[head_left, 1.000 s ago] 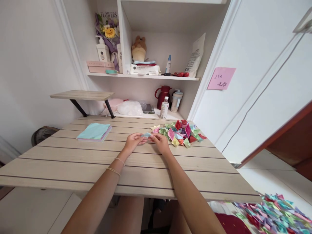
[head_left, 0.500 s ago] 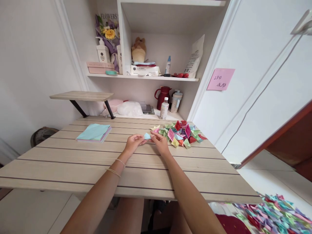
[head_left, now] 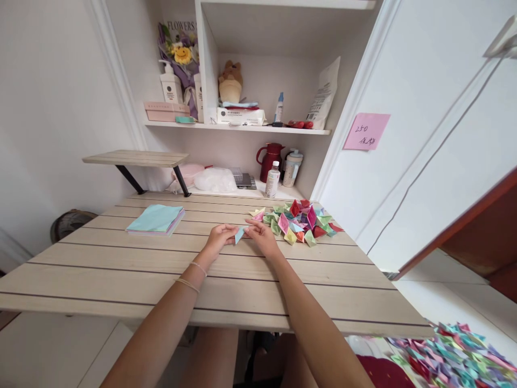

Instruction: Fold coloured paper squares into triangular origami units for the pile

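The left hand (head_left: 220, 238) pinches folded blue paper (head_left: 239, 235) over the bench (head_left: 242, 280), between a sheet stack (head_left: 155, 218) (left) and a folded-paper pile (head_left: 311, 217) (right); the right hand (head_left: 262, 237) is at the paper's right edge, grip unclear.

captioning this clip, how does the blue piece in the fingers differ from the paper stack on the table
Size: the blue piece is small; the paper stack is much broader and thicker.
Shape: the blue piece is pointed, while the paper stack has a broad, four-sided top.
Pose: the blue piece is tilted in the left grip; the paper stack lies flat on the table.
Shared: both show light blue.
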{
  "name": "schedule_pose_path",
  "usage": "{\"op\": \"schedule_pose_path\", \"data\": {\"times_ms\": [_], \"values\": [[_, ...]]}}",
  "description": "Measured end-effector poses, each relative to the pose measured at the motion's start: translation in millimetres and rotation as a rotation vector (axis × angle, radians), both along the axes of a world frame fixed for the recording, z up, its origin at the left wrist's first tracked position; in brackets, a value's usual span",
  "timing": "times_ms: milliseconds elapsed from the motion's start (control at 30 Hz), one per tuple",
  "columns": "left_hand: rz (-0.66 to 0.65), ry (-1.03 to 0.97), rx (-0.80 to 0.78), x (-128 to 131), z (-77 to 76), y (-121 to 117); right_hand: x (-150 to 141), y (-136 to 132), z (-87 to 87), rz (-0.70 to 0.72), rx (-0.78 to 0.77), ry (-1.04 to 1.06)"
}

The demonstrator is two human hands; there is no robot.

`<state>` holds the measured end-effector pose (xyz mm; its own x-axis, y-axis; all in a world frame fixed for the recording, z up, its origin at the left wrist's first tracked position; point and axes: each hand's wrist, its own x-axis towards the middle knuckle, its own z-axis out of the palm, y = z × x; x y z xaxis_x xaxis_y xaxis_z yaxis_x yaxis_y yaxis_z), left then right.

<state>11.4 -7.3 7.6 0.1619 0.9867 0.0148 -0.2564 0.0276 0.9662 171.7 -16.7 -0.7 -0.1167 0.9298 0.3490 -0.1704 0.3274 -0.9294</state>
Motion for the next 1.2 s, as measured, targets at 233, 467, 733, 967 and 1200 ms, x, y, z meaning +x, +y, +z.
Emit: {"op": "schedule_pose_path", "data": {"times_ms": [233, 467, 733, 967, 1200], "values": [[0.004, -0.088, -0.03, -1, 0.8, -2, -1, -1, -0.8, 0.002, 0.032, -0.097], [0.0, -0.11, 0.003, 3, 0.3, -3, -3, -3, 0.8, -0.025, 0.039, -0.096], [-0.068, -0.167, -0.02, 5, -1.0, -5, -3, -6, 3.5, -0.155, 0.115, -0.215], [-0.106, -0.125, -0.056, 7, 2.6, -8, -4, -9, 3.0, -0.327, 0.281, -0.322], [-0.231, -0.062, -0.017, 8, 6.1, -13, 1, -11, 8.3, -0.337, 0.411, -0.42]]}}
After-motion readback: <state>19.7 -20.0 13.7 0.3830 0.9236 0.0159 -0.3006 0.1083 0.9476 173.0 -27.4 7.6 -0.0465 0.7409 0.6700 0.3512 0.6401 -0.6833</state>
